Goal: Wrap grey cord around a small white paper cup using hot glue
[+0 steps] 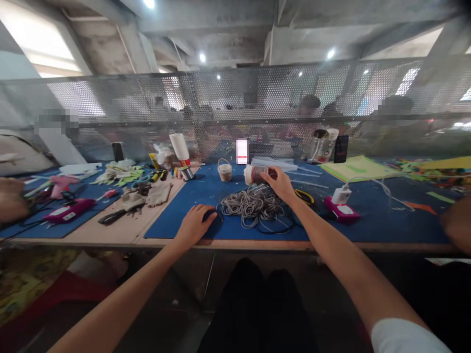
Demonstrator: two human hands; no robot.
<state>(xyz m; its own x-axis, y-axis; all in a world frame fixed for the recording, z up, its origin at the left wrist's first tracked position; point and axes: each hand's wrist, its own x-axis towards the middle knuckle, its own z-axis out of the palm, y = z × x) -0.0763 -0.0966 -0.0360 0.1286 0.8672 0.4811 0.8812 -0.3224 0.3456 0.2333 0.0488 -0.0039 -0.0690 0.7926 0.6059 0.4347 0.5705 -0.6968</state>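
My right hand [281, 184] is closed around a clear bottle with a white cap and a reddish label [256, 173]. The bottle lies on its side in my grip, cap end to the left, just above the far edge of a tangled heap of grey cord [253, 206]. To the left of that heap, my left hand [195, 223] rests on the blue mat [165, 220], fingers curved and thumb apart from them. A cord end lies close to its thumb. A small woven basket with a handle [224, 172] stands upright behind the cord.
Purple-red glue-gun bases sit left [69, 211] and right [342, 211]. Gloves [158, 193], a white paper cup [179, 147], a lit phone [242, 151] and yellow-green sheets [355, 169] surround the work area. A perforated screen [228, 108] closes the back. Other people's hands show at both sides.
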